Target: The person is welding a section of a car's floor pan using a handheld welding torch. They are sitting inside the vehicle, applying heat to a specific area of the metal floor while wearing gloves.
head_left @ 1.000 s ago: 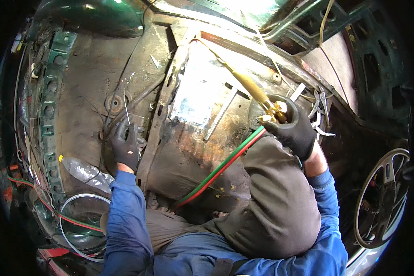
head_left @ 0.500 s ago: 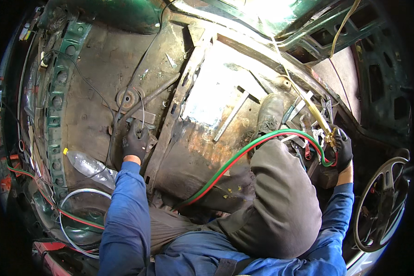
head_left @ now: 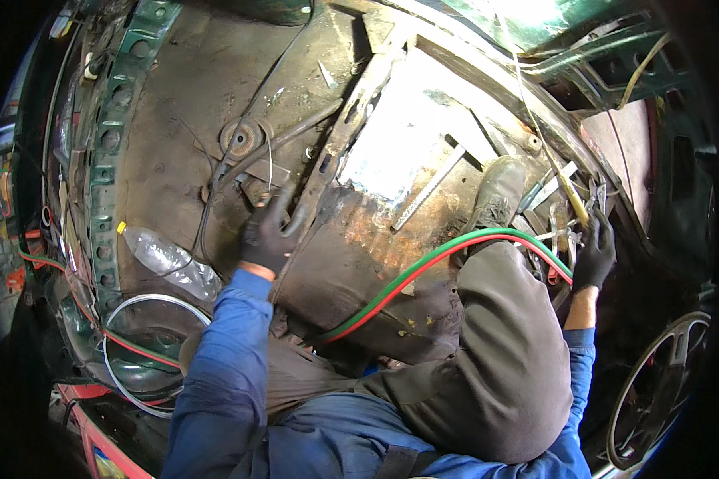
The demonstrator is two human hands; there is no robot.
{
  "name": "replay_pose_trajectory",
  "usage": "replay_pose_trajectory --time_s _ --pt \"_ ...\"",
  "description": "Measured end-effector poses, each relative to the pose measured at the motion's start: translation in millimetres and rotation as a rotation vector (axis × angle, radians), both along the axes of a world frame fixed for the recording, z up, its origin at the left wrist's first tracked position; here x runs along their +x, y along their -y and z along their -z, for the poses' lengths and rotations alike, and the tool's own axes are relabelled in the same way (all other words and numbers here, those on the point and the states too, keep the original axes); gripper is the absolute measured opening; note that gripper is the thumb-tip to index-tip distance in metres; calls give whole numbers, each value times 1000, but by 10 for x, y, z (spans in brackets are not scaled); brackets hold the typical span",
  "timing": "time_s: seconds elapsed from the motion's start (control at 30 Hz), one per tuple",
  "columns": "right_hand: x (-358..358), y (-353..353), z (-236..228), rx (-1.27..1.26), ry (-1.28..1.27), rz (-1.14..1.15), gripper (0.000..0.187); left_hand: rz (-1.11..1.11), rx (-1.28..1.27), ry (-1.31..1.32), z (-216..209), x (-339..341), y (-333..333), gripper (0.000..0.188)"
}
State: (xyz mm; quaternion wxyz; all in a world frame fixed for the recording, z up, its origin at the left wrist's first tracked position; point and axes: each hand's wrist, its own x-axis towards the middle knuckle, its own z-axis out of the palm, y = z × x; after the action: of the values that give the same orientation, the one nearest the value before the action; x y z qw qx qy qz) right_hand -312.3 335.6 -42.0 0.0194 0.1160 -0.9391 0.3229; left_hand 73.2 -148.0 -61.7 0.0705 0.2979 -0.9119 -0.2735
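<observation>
My left hand point(head_left: 267, 239), in a dark glove, is over the bare metal floor beside a raised metal rail point(head_left: 345, 128). Its fingers are spread and nothing shows in them. A thin pale wire point(head_left: 271, 164) and a round metal fitting point(head_left: 241, 139) lie just beyond its fingertips. On the right, my gloved right hand point(head_left: 595, 254) is closed round a gas torch, whose yellowish tube point(head_left: 574, 198) points away from me. The torch's valve body is mostly hidden by the hand. Joined green and red hoses point(head_left: 423, 267) arch over my leg to it.
A clear plastic bottle point(head_left: 172, 259) with a yellow cap and a coiled pale hose point(head_left: 108, 351) lie at left. A flat steel strip point(head_left: 430, 187) rests in the middle. Several hand tools point(head_left: 545, 194) lie near my boot point(head_left: 499, 191). A steering wheel point(head_left: 655, 387) stands at lower right.
My left hand has come away from the metal pieces by the round fitting, towards the rail, and its fingers have spread. My right hand has turned over the torch. The whole view has shifted.
</observation>
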Motion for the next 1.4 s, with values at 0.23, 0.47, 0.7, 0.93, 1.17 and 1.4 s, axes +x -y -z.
replay_pose_trajectory --time_s 0.23,0.47,0.7,0.93,1.17,1.4 --pt "367 2299 -254 280 686 -943 39 37 -170 328 554 3 -189 61" --pt "207 2936 1364 988 590 -1213 69 30 -86 497 507 -124 -159 71" --pt "779 2564 2081 890 655 -373 84 104 -129 444 585 -83 -122 69" --pt "1051 2632 1985 -166 998 259 44 135 22 512 484 -191 -66 67" --pt "594 2693 2071 -840 1195 407 17 122 20 420 664 -348 -91 68" --pt "960 3294 1141 -89 283 57 49 87 4 395 614 -162 -58 71"
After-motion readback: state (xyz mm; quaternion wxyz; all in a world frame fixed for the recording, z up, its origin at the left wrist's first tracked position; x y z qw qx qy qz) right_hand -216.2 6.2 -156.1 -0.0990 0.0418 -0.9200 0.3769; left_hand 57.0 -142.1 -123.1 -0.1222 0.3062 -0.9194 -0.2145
